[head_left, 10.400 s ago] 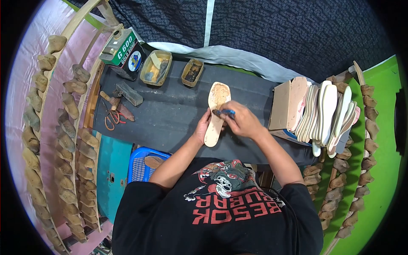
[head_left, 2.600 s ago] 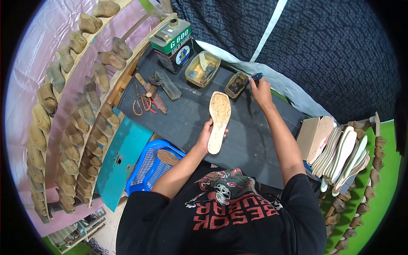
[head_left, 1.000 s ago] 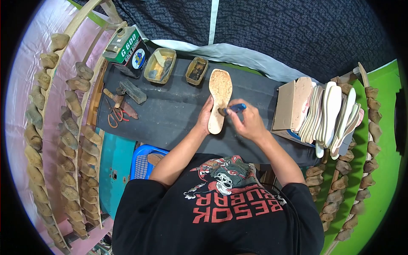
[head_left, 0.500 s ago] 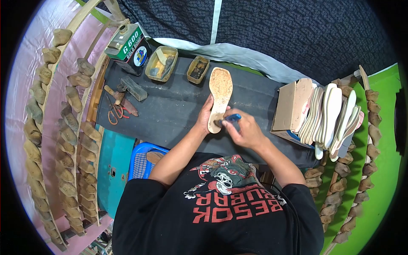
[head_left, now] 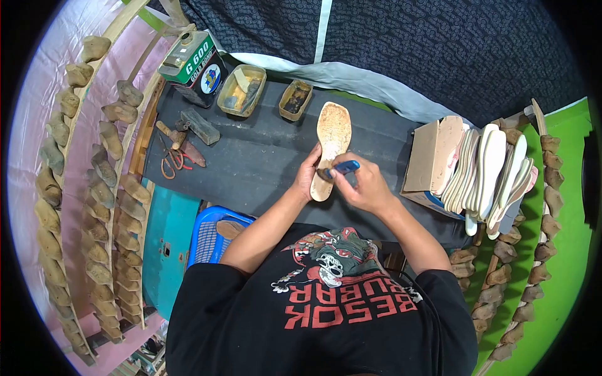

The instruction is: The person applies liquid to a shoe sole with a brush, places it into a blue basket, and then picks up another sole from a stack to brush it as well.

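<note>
My left hand [head_left: 307, 172] grips a tan shoe insole [head_left: 334, 128] by the left side of its narrow end, over the table. The broad end points away from me and its surface looks mottled brown. In my right hand [head_left: 362, 183] is a brush with a blue handle [head_left: 346, 167]. Its dark bristle end touches the insole near the middle of the narrow half. Fingers of both hands are closed, and the left fingertips are partly hidden behind the insole.
A G 600 can [head_left: 195, 69], a tray with scrapers [head_left: 242, 89] and a smaller stained tub [head_left: 295, 100] stand at the back. Scissors [head_left: 169, 164] lie left. A cardboard box [head_left: 424, 156] with stacked insoles stands right. Racks of wooden shoe lasts [head_left: 100, 182] flank the table [head_left: 263, 178].
The brush has moved up the insole, away from its narrow tip. The insole has shifted slightly right and toward me in view.
</note>
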